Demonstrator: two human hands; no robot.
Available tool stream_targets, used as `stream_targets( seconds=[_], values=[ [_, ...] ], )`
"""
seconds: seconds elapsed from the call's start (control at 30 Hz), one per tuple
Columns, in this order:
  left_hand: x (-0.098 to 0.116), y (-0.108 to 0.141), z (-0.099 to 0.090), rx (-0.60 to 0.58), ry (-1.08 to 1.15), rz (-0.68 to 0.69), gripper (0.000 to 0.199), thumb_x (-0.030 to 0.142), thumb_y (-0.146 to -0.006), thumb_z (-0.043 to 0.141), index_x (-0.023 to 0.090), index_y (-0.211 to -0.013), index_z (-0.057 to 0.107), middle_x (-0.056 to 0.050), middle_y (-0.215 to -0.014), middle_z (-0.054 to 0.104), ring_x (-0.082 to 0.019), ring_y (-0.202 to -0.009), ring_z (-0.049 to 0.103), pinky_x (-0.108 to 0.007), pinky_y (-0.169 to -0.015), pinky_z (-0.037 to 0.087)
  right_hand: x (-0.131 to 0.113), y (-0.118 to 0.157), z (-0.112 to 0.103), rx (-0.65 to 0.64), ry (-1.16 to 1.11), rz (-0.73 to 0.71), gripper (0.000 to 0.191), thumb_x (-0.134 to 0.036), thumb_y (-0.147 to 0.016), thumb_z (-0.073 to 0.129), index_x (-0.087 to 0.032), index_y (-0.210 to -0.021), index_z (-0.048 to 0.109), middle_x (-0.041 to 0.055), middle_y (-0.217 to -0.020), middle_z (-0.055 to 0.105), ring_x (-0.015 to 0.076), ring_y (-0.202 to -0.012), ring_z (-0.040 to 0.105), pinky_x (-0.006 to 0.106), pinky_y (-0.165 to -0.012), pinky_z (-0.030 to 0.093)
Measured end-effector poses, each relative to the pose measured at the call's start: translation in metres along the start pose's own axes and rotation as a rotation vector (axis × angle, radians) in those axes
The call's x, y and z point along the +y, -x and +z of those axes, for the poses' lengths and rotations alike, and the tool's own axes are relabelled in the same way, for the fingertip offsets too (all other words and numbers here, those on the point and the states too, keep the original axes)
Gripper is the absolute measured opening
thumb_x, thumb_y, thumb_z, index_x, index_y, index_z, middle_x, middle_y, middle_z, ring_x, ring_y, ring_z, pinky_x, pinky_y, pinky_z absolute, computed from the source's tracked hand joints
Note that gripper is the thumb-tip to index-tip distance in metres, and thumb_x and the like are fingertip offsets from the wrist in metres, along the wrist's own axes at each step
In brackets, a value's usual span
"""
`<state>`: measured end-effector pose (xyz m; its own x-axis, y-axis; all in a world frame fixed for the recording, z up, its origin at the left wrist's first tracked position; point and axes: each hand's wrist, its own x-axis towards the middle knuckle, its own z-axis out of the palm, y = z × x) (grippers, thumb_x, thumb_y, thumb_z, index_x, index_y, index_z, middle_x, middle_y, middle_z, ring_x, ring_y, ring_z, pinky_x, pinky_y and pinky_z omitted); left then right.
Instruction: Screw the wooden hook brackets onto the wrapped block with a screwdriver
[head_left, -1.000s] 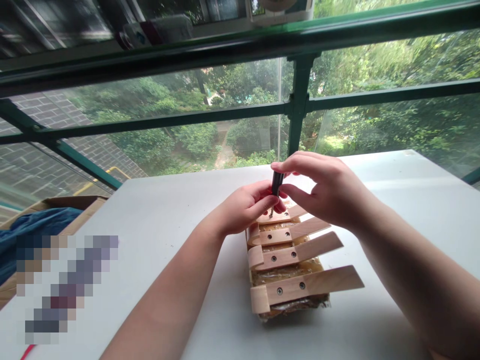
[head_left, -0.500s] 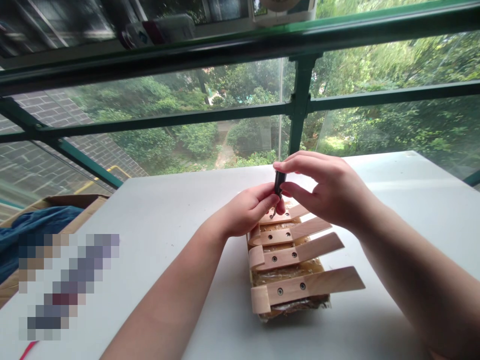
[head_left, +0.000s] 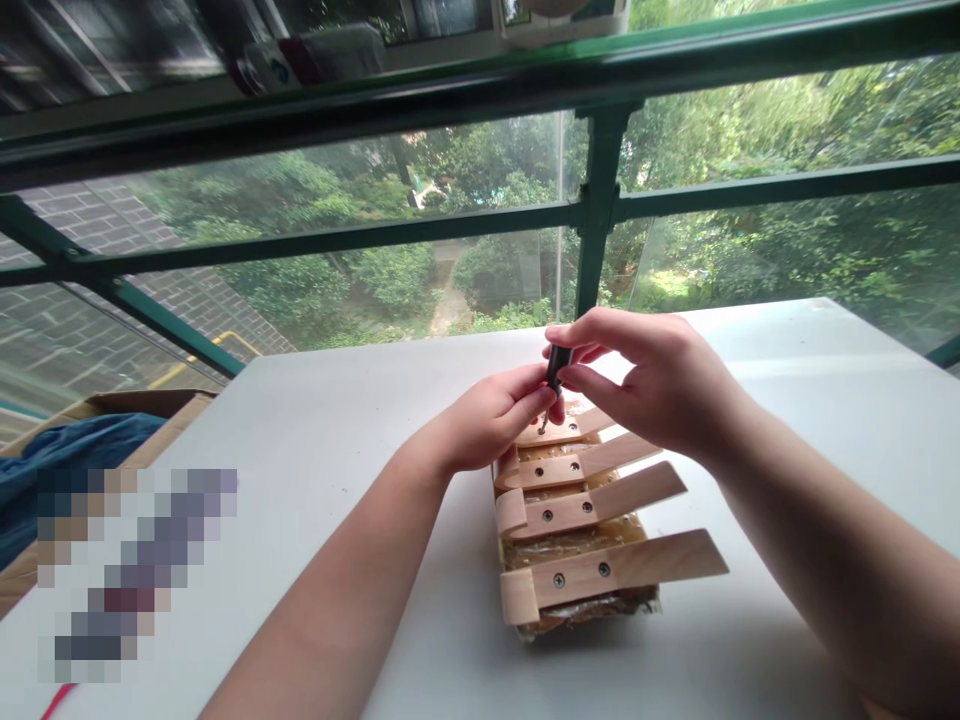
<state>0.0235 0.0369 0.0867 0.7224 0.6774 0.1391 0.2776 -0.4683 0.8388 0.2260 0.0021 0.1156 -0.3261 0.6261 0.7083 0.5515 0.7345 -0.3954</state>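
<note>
A small screwdriver with a black handle stands nearly upright. My right hand is closed on its handle, thumb and fingertips around the upper part. Lower down, my left hand pinches the same screwdriver with thumb and fingers. Its thin tip meets a screw in the farthest wooden piece, which my fingers partly cover. Nearer to me, several similar wooden pieces lie across a block wrapped in clear plastic. Two dark screws show in each of these nearer pieces.
The block rests on a white table. At the left stands a cardboard box with blue cloth in it. A blurred-out patch covers part of the table's left side. Green-framed windows rise behind the table.
The fingers of my right hand have shifted slightly around the screwdriver handle. My left hand keeps its pinch, and the wooden pieces stay in place.
</note>
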Motion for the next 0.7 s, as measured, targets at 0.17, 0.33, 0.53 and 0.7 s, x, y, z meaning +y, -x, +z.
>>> stream_targets(
  seconds=[0.17,0.33,0.53,0.7],
  values=[
    [-0.0003,-0.0007,0.0007,0.005,-0.014,0.001,0.035,0.042,-0.101,0.038,0.016,-0.106,0.060,-0.006,-0.091,0.066,-0.016,-0.084,0.058,-0.029,-0.078,0.045,0.0006,0.0008,-0.0004,0.003,-0.031,0.022,0.018,-0.008,-0.079,0.068,-0.016,-0.095,0.069,0.0029,-0.091,0.076,0.0165,-0.077,0.072,0.027,-0.070,0.056],
    [0.0005,-0.0009,0.0021,0.028,-0.031,0.010,0.033,0.041,-0.101,0.038,0.016,-0.104,0.060,-0.004,-0.087,0.064,-0.015,-0.083,0.058,-0.029,-0.078,0.044,0.0009,0.0007,-0.0014,0.001,-0.042,0.038,0.017,-0.009,-0.078,0.069,-0.017,-0.093,0.068,0.0023,-0.091,0.076,0.0165,-0.077,0.072,0.027,-0.069,0.056],
    [0.0025,-0.0005,0.0035,0.042,-0.035,0.014,0.033,0.042,-0.101,0.038,0.017,-0.100,0.059,-0.004,-0.087,0.063,-0.016,-0.082,0.057,-0.030,-0.078,0.043,0.0016,0.0006,-0.0021,-0.003,-0.045,0.043,0.017,-0.008,-0.078,0.069,-0.016,-0.093,0.069,0.0020,-0.089,0.075,0.0158,-0.076,0.072,0.027,-0.069,0.056],
    [-0.0007,-0.0019,0.0057,0.055,-0.008,0.027,0.033,0.045,-0.099,0.043,0.016,-0.097,0.059,-0.005,-0.088,0.064,-0.016,-0.082,0.059,-0.030,-0.077,0.045,0.0013,0.0001,-0.0009,0.004,-0.046,0.049,0.019,-0.008,-0.078,0.068,-0.016,-0.095,0.069,0.0015,-0.090,0.075,0.0146,-0.075,0.071,0.026,-0.070,0.055]
  ],
)
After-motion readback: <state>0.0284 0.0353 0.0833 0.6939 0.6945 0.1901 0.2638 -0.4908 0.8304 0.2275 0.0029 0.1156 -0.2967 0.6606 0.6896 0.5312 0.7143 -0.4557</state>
